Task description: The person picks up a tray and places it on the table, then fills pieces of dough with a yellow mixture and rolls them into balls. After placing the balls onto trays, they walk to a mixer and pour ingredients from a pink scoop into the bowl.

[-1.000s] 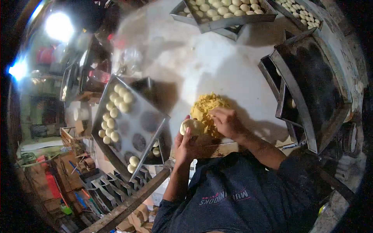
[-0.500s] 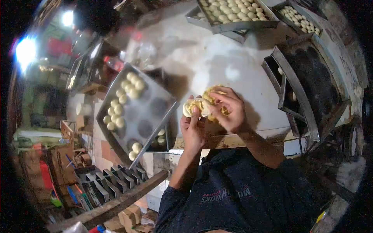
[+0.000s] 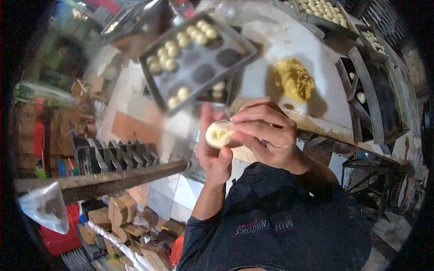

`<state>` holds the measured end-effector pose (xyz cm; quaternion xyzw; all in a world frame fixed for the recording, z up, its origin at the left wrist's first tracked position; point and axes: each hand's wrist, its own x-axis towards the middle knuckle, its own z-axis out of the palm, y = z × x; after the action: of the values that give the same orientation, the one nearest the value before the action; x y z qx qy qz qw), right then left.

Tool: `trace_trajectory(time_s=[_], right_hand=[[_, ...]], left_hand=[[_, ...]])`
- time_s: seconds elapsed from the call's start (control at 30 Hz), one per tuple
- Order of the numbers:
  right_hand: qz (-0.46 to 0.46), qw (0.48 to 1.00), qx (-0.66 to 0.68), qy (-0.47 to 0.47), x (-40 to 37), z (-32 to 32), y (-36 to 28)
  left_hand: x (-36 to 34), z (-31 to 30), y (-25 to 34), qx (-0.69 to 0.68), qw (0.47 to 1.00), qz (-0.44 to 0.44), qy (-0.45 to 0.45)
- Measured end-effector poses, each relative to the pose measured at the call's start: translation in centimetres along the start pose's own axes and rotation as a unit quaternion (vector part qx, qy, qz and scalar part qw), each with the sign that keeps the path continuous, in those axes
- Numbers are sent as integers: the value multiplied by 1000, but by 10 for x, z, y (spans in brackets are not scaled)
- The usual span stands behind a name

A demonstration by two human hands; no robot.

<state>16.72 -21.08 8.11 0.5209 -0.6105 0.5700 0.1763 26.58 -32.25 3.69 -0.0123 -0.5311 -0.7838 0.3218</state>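
A pale piece of dough (image 3: pixel 216 136) with yellow filling showing in its middle is held between my hands, in front of my dark shirt. My left hand (image 3: pixel 212 159) cradles it from the left and below, the thumb against its lower edge. From the right, my right hand (image 3: pixel 271 135) pinches the dough's edge with fingertips and thumb. Beyond my hands, a mound of crumbly yellow filling (image 3: pixel 294 80) lies on the white worktop (image 3: pixel 260 74). Left of it, a metal tray (image 3: pixel 199 63) carries round dough balls (image 3: pixel 184 39) along its far side and in its near corner.
More trays of dough balls (image 3: pixel 323 11) stand at the back right. Dark metal pans (image 3: pixel 379 95) are stacked along the right edge. At lower left, a wooden beam (image 3: pixel 122 174) runs before a row of metal moulds (image 3: pixel 120 156). Cardboard pieces (image 3: pixel 122 217) lie below.
Both hands have come off the filling mound toward my body with the dough. My right hand now pinches the dough's edge. The view has shifted, so the tray appears farther right and higher.
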Motion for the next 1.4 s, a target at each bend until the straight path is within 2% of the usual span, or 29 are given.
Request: trace_trajectory(time_s=[0.03, 0.07, 0.1, 0.17, 0.2, 0.27, 0.3, 0.37, 0.47, 0.5, 0.53, 0.57, 0.6, 0.63, 0.67, 0.7, 0.73, 0.8, 0.87, 0.93, 1.0, 1.07, 1.13, 1.2, 1.23, 1.27, 1.33, 1.37, 1.4], right_hand=[[22, 999, 33, -13, -5, 6, -10], [80, 995, 51, -36, -9, 7, -24], [211, 967, 127, -71, -14, 9, -34], [415, 847, 302, -138, -19, 11, -49], [416, 846, 302, -144, -19, 14, -58], [332, 914, 209, -107, -23, 18, -75], [148, 978, 88, -114, -24, 25, -71], [175, 975, 70, -119, -25, 28, -94], [117, 986, -20, -117, -33, 19, -91], [74, 989, -30, -123, -34, 9, -86], [32, 990, -40, -128, -35, -1, -83], [33, 992, -42, -112, -33, -11, -83], [41, 992, -51, -103, -31, -24, -86], [114, 990, -6, -82, -30, -38, -89], [185, 980, 42, -58, -28, -52, -92], [265, 964, 14, -28, -26, -66, -97], [269, 963, 10, -17, -32, -78, -93], [319, 933, 164, -16, -52, -107, -79], [173, 980, 89, 29, -71, -134, -56], [158, 986, -13, 45, -68, -168, -56], [115, 988, -90, 49, -79, -202, -39], [55, 990, -23, 126, -101, -241, -16], [86, 990, -33, 106, -105, -282, -15], [249, 961, 84, 85, -120, -305, -2], [295, 955, -14, 30, -108, -331, -7], [255, 964, -73, 2, -115, -348, 4], [208, 957, -190, -75, -121, -384, 5], [206, 956, -193, -72, -118, -390, 4], [214, 945, -248, -15, -117, -391, -1]], left_hand=[[-13, -15, 10, 46, 999, -8, -15], [-19, -25, 13, 118, 990, 78, -25], [-30, -28, 18, 159, 981, 108, -25], [-46, -36, 26, 263, 946, 189, -32], [-54, -33, 28, 253, 944, 212, -17], [-61, -35, 28, 301, 918, 258, -1], [-68, -35, 32, 299, 919, 256, 4], [-77, -31, 42, 505, 834, 221, 41], [-71, -22, 51, 553, 807, 206, -22], [-68, -16, 42, 470, 856, 216, 6], [-68, -11, 36, 462, 860, 217, -6], [-71, -5, 32, 288, 952, 107, -12], [-72, 3, 27, 103, 994, -14, -16], [-66, 17, 22, -34, 997, 10, -66], [-67, 34, 20, -49, 997, -14, -52], [-64, 47, 13, -44, 997, -3, -66], [-58, 60, 4, -39, 996, 9, -80], [-42, 80, -10, 128, 974, 93, -161], [-22, 117, -27, 152, 953, 184, -189], [-20, 164, -59, 157, 963, 209, -67], [-10, 201, -70, 243, 942, 201, -115], [-8, 260, -85, 48, 982, 79, -163], [6, 300, -110, -44, 966, -4, -256], [26, 327, -146, -45, 921, 119, -368], [24, 342, -152, -30, 941, 104, -319], [25, 355, -154, -14, 957, 83, -279], [25, 356, -172, 122, 947, 3, -296], [24, 362, -178, 263, 913, -46, -310], [12, 354, -205, 377, 854, 63, -353]])
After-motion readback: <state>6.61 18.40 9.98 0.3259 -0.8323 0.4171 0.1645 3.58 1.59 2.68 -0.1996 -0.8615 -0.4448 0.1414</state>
